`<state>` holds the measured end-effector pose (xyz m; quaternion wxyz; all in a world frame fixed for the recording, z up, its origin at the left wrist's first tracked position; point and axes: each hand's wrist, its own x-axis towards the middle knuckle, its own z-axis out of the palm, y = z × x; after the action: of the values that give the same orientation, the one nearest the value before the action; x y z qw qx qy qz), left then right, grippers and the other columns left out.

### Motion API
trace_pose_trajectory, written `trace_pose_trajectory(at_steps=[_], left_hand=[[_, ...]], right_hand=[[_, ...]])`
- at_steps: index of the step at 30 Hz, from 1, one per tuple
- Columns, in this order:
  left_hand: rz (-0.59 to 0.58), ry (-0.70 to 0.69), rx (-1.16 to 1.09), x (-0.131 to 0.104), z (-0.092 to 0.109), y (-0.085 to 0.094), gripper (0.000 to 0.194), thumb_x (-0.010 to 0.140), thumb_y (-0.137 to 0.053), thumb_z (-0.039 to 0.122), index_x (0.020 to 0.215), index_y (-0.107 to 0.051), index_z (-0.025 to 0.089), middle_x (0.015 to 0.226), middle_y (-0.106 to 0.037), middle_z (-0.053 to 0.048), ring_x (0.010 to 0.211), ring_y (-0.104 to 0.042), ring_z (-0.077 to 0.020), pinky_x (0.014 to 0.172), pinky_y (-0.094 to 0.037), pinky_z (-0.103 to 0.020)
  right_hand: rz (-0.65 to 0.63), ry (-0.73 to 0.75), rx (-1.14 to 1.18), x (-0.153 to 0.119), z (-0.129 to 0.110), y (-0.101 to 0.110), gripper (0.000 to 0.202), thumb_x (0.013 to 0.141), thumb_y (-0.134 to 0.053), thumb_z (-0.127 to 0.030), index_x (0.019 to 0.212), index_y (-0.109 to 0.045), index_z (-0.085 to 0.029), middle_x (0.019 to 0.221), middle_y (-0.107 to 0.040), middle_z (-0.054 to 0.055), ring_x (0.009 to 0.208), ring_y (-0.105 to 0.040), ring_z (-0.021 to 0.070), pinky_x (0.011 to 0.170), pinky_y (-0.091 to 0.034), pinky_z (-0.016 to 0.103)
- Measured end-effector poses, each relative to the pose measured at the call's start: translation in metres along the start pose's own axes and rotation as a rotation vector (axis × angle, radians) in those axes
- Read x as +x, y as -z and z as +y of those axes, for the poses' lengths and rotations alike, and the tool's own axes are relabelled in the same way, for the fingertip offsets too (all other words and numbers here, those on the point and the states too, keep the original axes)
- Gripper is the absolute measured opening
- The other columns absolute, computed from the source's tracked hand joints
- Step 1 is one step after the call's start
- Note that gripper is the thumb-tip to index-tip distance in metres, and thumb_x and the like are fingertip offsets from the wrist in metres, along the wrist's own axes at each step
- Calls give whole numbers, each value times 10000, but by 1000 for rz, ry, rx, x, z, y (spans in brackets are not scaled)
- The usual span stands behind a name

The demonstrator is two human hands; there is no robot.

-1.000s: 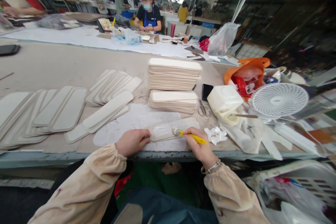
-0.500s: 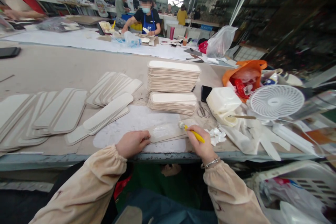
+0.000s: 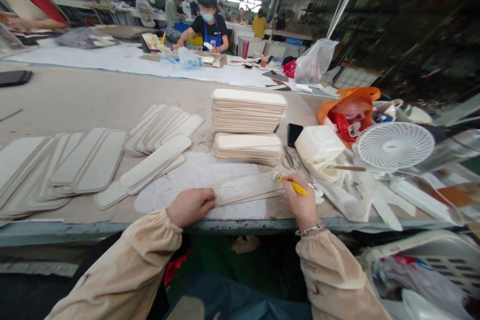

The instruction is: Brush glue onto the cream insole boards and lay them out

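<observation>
My right hand [image 3: 301, 201] is closed around the yellow handle of a brush [image 3: 291, 184]. Its whitish bristles touch the right part of a long, pale, round-ended panel [image 3: 243, 187]. A wet, glossy coat shows on the panel's face, and another panel peeks out beneath it. With thumb and fingers, my left hand [image 3: 192, 206] pinches the panel's left end. Under it all lies a stained white sheet [image 3: 161, 190]. Just behind stand two neat stacks of similar panels, the taller stack [image 3: 249, 110] and the lower stack [image 3: 247, 149].
Fanned panels [image 3: 99, 160] spread over the left of the table. To the right are scissors [image 3: 290, 159], a black phone [image 3: 295, 134], a cut white jug [image 3: 320, 145], a white fan grille [image 3: 395, 145] and an orange bag [image 3: 348, 107]. A co-worker [image 3: 210, 25] sits across the table.
My right hand has moved the brush rightward along the panel, and the glossy coat reaches further right. The left hand stays at the panel's left end.
</observation>
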<state>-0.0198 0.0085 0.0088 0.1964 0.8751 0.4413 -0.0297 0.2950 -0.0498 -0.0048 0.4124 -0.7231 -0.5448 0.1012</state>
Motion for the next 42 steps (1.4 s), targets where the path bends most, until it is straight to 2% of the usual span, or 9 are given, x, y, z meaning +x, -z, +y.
trace_pose_trajectory(at_steps=[4, 7, 11, 13, 17, 20, 25, 30, 42], left_hand=[[1, 6, -9, 1, 0, -1, 238, 897, -456, 368, 996, -636, 248, 931, -711, -34, 865, -658, -214, 727, -440, -290], [-2, 18, -8, 0, -1, -1, 240, 896, -457, 373, 999, -637, 250, 923, -712, -32, 860, -658, -213, 724, -441, -290], [10, 19, -17, -1, -1, -1, 232, 897, -458, 376, 986, -633, 252, 932, -713, -27, 872, -658, -205, 731, -443, -281], [9, 15, -20, -1, -1, -1, 232, 899, -456, 376, 982, -631, 249, 931, -713, -29, 869, -658, -204, 732, -444, -281], [-1, 14, -13, -1, 1, 1, 227, 899, -458, 379, 971, -630, 250, 921, -712, -32, 863, -660, -209, 731, -447, -287], [-7, 15, -11, -1, 1, 2, 223, 896, -463, 377, 974, -628, 248, 925, -711, -37, 871, -662, -215, 732, -449, -290], [-2, 10, -14, -1, 2, 2, 218, 893, -468, 360, 977, -627, 237, 915, -711, -43, 870, -664, -219, 733, -452, -296], [1, 13, -20, -1, 3, 3, 229, 892, -470, 359, 998, -631, 234, 935, -713, -47, 882, -663, -219, 748, -457, -300], [14, -4, -11, -2, 0, -1, 234, 889, -479, 377, 1009, -636, 253, 919, -711, -31, 868, -659, -214, 734, -452, -289]], right_hand=[[0, 88, -99, -5, -6, -5, 178, 843, -484, -293, 835, -645, -218, 832, -674, 29, 774, -613, 208, 711, -435, 307], [-131, 187, 101, -17, -24, -16, 165, 870, -483, -278, 843, -634, -215, 830, -665, 22, 797, -617, 186, 738, -449, 282], [-318, 214, 314, -27, -44, -23, 145, 885, -503, -267, 849, -634, -217, 818, -657, 3, 780, -613, 162, 728, -457, 255], [-300, 175, 296, -24, -43, -20, 142, 880, -507, -264, 840, -635, -217, 812, -655, 1, 772, -608, 164, 718, -449, 258], [-129, 49, 169, -10, -23, -4, 146, 847, -525, -284, 800, -643, -214, 771, -649, 1, 726, -592, 176, 669, -426, 275], [-77, -19, 142, -4, -13, 7, 149, 819, -538, -300, 778, -651, -212, 738, -639, -4, 704, -579, 182, 657, -415, 282], [-206, -88, 284, -8, -21, 10, 157, 800, -546, -317, 740, -639, -206, 637, -578, -23, 634, -534, 166, 602, -398, 271], [-309, -86, 350, -11, -26, 4, 156, 798, -541, -313, 734, -630, -202, 669, -592, -20, 649, -538, 160, 619, -410, 270], [-239, -234, 298, 3, -5, 12, 167, 747, -567, -334, 725, -658, -195, 561, -568, -17, 572, -524, 163, 535, -396, 270]])
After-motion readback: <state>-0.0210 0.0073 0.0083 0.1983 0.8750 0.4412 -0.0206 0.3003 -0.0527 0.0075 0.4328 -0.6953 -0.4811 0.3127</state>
